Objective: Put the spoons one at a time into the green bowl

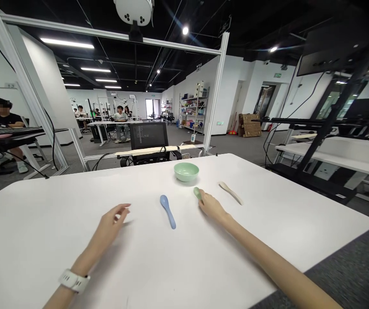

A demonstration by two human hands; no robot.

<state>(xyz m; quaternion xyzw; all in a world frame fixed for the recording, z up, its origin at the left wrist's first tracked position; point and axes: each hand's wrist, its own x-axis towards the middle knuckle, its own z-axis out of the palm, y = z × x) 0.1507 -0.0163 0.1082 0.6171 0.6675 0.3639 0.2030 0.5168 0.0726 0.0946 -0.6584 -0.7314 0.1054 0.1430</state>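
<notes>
My right hand (214, 207) is closed around a green spoon (197, 193); its bowl end pokes out beyond the fingers and the handle is hidden under them. Just behind it stands a light green bowl (186, 176). To the right of that hand lies a cream spoon (231, 193), slanting across the white table (152, 270). A blue spoon (168, 213) rests between my two hands. My left hand (112, 219), with a pale watch band on its wrist, hovers over the table left of the blue spoon, thumb and fingers apart and holding nothing.
A metal frame (216, 90) rises behind the table's far edge, with a black mesh chair (149, 135) beyond it. People sit at desks in the background. On the right stands a dark monitor stand (321, 128) beside a white desk (342, 159).
</notes>
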